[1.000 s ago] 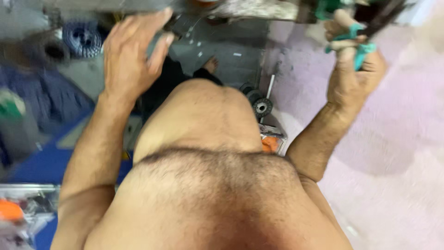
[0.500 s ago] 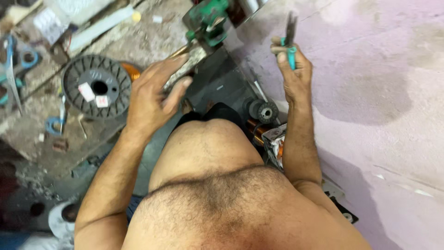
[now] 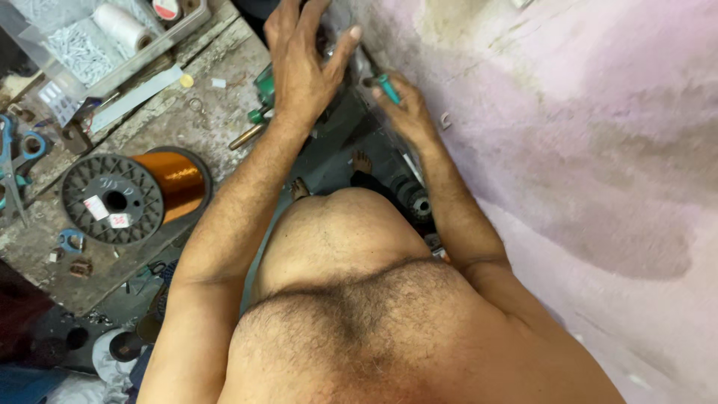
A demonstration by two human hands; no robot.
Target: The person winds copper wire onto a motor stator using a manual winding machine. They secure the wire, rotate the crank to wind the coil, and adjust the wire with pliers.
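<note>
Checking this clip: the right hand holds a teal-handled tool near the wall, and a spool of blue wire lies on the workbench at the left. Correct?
Not quite. The head view shows the spool wound with copper-orange wire, not blue. The rest holds: the right hand grips a teal-handled tool beside the wall, and the spool lies on the workbench at the left.

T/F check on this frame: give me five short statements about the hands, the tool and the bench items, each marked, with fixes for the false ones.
1. The right hand grips a teal-handled tool. True.
2. The left hand rests flat on the purple-stained wall. False: it is spread over a dark metal part near the green bench clamp.
3. The black spool of copper wire lies on the worn workbench. True.
4. The blue-handled scissors are in the left hand. False: they lie at the bench's far left.
5. The white thread roll sits in a tray. True.
</note>
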